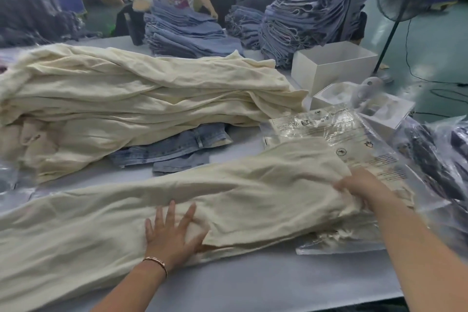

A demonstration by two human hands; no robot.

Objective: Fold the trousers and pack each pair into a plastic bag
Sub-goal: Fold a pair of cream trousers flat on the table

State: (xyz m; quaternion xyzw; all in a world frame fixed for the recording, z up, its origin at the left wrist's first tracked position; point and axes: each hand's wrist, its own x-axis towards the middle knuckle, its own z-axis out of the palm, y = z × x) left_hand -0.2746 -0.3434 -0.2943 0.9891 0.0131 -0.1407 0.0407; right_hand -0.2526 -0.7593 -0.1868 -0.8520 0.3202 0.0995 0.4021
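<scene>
Head view. The cream trousers (pixel 177 200) I am working on lie flat across the table (pixel 278 284), running from 8 o'clock near my body up toward 2 o'clock, where the far end overlaps a printed plastic bag (pixel 329 129).

My left hand (pixel 172 233) is at 6 o'clock on the cloth: fingers straight and spread, palm pressed down on the fabric, holding nothing. Just beside its thumb, a fabric edge shows where one layer lies over another.

My right hand (pixel 359 185) is at 3 o'clock on the end of the trousers. Its fingers are curled into a bunch of the cloth and grip it; the picture is blurred here, so I cannot tell exactly which layers are held.

Judged step: folding. The garment is at full length, not yet compacted, and not yet in a bag.

Next move, as I judge it: keep the left palm as an anchor, carry the gripped end over toward 8 o'clock, align the edges, then smooth the fold. Risk: the layers may slip or wrinkle if the anchor lifts.

Other stock: an unfolded pile of cream trousers (pixel 126 99) at 11 o'clock, lying over some denim pieces (pixel 172 149); bagged dark garments (pixel 435 159) at 3 o'clock.
</scene>
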